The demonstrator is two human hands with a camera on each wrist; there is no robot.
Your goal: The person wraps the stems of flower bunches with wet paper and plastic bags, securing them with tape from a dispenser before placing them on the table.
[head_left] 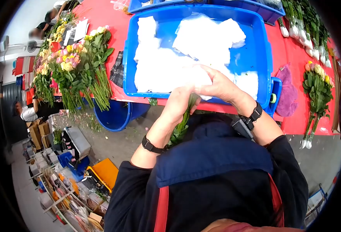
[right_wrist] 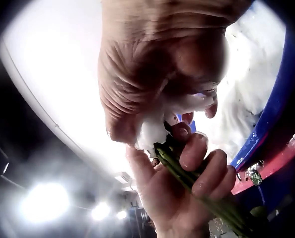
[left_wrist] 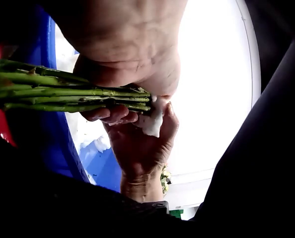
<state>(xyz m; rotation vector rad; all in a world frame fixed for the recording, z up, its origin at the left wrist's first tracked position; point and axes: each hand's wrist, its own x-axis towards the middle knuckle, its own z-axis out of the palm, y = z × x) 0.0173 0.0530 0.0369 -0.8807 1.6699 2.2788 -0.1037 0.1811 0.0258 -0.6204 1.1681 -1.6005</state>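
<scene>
My left hand (head_left: pixel 177 102) grips a bundle of green flower stems (left_wrist: pixel 63 93) just below their cut ends. Those stems run back toward my body, and the flower heads are hidden. With curled fingers my right hand (head_left: pixel 221 86) holds a wet white wad of cotton (right_wrist: pixel 153 131) against the stem ends. In the left wrist view the cotton (left_wrist: pixel 153 124) covers part of the cut tips. Both hands meet over the near edge of a blue tray (head_left: pixel 269 58), in which white cotton sheets (head_left: pixel 159 65) lie.
Bunches of roses (head_left: pixel 68 58) lie on the red-covered table (head_left: pixel 116 34) at left. Another bunch (head_left: pixel 315 79) with white-wrapped stem ends lies at right, beside a purple cloth (head_left: pixel 287 94). Below the table edge stands a blue bucket (head_left: pixel 114 116). Other people are at far left.
</scene>
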